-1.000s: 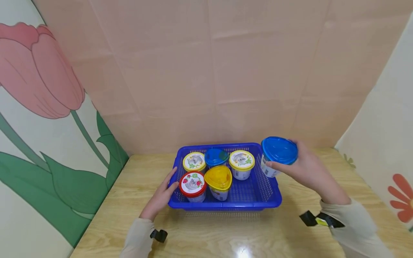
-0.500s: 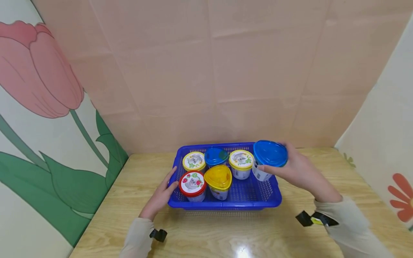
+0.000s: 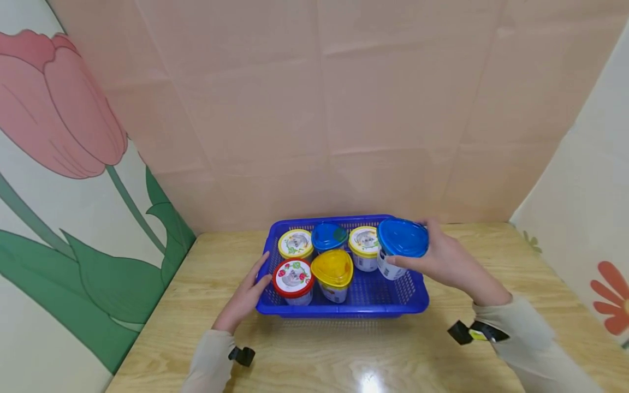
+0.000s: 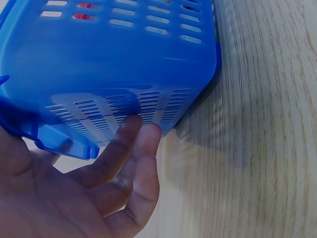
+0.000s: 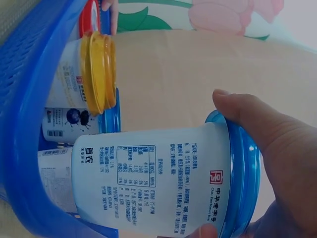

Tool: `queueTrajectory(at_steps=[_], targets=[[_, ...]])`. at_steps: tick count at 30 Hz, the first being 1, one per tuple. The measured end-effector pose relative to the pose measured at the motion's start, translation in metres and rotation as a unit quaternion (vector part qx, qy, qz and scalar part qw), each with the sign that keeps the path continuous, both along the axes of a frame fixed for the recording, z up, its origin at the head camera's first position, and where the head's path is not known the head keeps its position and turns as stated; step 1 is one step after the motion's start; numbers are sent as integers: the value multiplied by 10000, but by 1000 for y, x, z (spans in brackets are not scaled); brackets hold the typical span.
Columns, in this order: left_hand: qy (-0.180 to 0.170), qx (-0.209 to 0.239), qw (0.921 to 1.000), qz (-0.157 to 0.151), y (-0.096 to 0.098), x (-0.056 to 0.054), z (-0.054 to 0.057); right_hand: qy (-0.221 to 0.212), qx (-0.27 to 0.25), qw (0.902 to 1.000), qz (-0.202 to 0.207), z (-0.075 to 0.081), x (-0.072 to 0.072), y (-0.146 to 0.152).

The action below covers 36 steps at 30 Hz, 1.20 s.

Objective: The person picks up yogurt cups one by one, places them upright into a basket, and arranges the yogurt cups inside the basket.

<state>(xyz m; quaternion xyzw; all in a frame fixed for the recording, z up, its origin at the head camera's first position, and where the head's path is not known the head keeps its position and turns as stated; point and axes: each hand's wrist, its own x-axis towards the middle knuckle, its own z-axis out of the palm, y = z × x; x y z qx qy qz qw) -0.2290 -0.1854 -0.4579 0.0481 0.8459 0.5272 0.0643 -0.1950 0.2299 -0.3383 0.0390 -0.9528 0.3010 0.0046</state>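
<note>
My right hand [image 3: 449, 256] grips a white yogurt cup [image 3: 391, 267] by its blue lid rim, thumb on the near side. The cup hangs upright, tilted a little, inside the right end of a blue plastic basket [image 3: 344, 311]. Its printed side fills much of the right wrist view. Just left of it sits a yellow-rimmed cup [image 3: 362, 240], partly covered by the held one. My left hand [image 3: 244, 295] holds the basket's left edge; in the left wrist view the bent fingers [image 4: 143, 144] lie against the slotted outer wall [image 4: 109, 69].
Also in the basket stand a red-lidded cup [image 3: 293, 278], a yellow-lidded cup [image 3: 333, 270], another blue-lidded cup [image 3: 329, 237] and a white-topped yellow-rimmed cup [image 3: 295, 243]. The basket rests on a wooden table [image 3: 314, 355], near a beige back wall [image 3: 319, 136].
My right hand has carried the blue-lidded yogurt cup left and down, from over the basket's right rim to inside it. The left hand has stayed at the basket's edge.
</note>
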Motion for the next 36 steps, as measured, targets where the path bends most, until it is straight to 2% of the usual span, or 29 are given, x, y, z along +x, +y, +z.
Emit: queueTrajectory(at_steps=[11, 23, 36], targets=[[-30, -88, 10000, 17, 0, -1, -1, 145, 96, 9991, 374, -8, -1, -8], [-48, -80, 10000, 17, -1, -2, -2, -239, 124, 9984, 506, -19, -4, -17], [21, -64, 10000, 24, 0, -2, -2, -321, 231, 9968, 692, -32, -9, -24]])
